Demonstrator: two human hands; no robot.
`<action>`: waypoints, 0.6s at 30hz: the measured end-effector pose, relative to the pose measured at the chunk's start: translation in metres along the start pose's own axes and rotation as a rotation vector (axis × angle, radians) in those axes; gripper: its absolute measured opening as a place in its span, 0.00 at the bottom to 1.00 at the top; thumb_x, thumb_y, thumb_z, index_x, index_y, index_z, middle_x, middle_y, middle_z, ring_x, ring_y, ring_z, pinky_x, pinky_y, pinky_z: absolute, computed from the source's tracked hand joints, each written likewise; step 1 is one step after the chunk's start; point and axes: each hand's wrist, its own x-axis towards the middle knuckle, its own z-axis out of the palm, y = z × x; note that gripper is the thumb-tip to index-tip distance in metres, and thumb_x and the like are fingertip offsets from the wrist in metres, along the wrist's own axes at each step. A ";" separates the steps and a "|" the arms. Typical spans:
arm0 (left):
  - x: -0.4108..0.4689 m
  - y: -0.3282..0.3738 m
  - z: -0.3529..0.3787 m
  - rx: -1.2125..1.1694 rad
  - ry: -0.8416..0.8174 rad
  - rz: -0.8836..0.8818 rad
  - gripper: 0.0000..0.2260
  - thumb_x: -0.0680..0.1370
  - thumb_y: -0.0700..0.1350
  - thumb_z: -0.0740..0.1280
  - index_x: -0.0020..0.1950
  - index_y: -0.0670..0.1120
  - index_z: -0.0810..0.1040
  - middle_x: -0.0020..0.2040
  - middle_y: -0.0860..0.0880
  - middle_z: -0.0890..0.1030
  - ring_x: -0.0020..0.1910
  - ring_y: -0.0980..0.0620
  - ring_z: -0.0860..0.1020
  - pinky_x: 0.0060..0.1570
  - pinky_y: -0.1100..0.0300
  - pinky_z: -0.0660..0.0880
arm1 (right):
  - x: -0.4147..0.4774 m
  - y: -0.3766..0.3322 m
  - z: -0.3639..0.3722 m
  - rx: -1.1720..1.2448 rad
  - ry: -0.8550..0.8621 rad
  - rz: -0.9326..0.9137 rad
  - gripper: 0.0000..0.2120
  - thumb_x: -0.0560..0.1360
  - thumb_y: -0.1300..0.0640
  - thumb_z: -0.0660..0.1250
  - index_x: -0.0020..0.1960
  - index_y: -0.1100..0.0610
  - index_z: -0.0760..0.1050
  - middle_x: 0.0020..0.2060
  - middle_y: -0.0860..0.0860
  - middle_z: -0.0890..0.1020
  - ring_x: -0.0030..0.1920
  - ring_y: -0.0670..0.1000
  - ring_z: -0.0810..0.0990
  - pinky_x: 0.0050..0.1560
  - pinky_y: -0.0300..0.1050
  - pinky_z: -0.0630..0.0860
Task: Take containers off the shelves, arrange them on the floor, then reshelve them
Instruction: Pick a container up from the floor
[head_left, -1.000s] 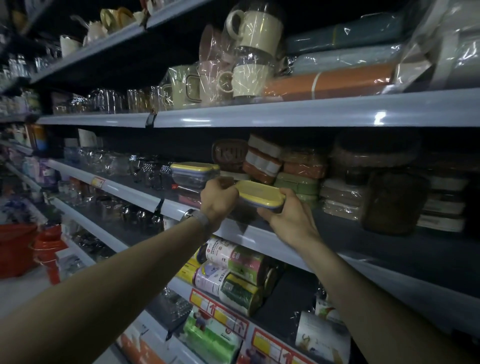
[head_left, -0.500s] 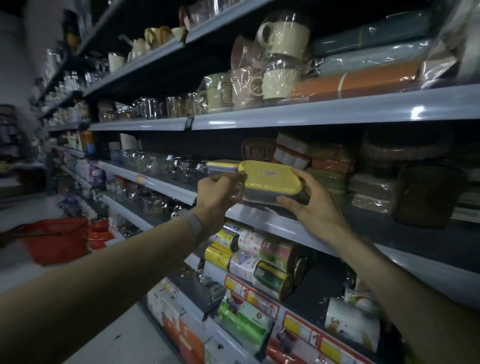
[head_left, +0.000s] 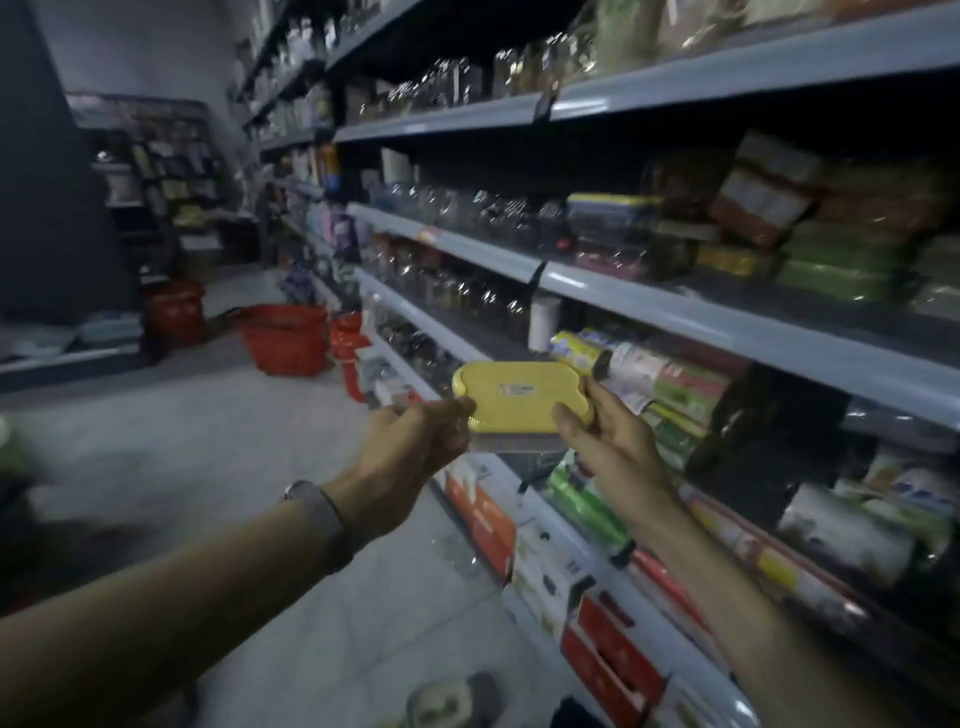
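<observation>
Yellow-lidded container (head_left: 519, 400) held in the air between both hands, clear of the shelves (head_left: 675, 306). Left hand (head_left: 410, 447) curls round its left end; right hand (head_left: 608, 441) pinches the right end, thumb over the lid, fingers (head_left: 602, 410) behind. Probably light, rigid plastic, smooth and somewhat slippery; best held by the end walls under the lid's rim, not the lid alone.
</observation>
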 end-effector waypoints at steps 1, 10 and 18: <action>-0.008 -0.011 -0.016 0.002 0.038 -0.014 0.03 0.78 0.35 0.72 0.46 0.36 0.83 0.41 0.41 0.72 0.37 0.50 0.72 0.51 0.55 0.77 | -0.007 0.007 0.015 0.036 -0.014 0.027 0.13 0.83 0.57 0.67 0.64 0.42 0.76 0.58 0.36 0.84 0.61 0.36 0.81 0.61 0.36 0.76; -0.078 -0.108 -0.143 -0.050 0.316 -0.163 0.06 0.79 0.34 0.69 0.45 0.35 0.85 0.42 0.41 0.81 0.47 0.44 0.78 0.55 0.54 0.82 | -0.083 0.092 0.117 0.127 -0.173 0.280 0.17 0.83 0.59 0.68 0.70 0.50 0.75 0.62 0.42 0.81 0.56 0.35 0.81 0.55 0.36 0.80; -0.126 -0.181 -0.201 -0.063 0.550 -0.287 0.13 0.78 0.32 0.69 0.36 0.42 0.87 0.43 0.43 0.85 0.48 0.45 0.82 0.57 0.53 0.80 | -0.154 0.164 0.175 0.118 -0.277 0.521 0.21 0.79 0.62 0.72 0.70 0.51 0.77 0.62 0.46 0.82 0.62 0.46 0.82 0.63 0.45 0.79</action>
